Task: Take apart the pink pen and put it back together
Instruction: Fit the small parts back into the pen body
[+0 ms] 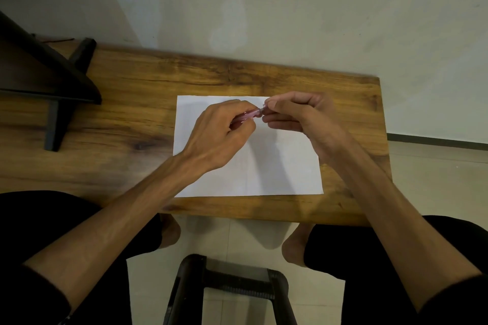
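Paper (248, 166) lies on the wooden table (132, 119) beneath both hands, left hand (219, 134) curled around the pink pen (249, 114), right hand (298, 116) pinching its clear end just beyond the left fingertips.

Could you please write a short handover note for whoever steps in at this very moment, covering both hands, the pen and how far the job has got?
Left hand: fingers curled round the body of the pink pen, held above the sheet of paper on the wooden table.
Right hand: grip pinches the pen's end, where a small clear piece shows at the fingertips.
Done: pen picked up, both hands on it. No loose parts visible on the paper.
Cannot tell: whether the end is coming off or going back on.
Left: finish that joint, then confirm the pen is whole again.
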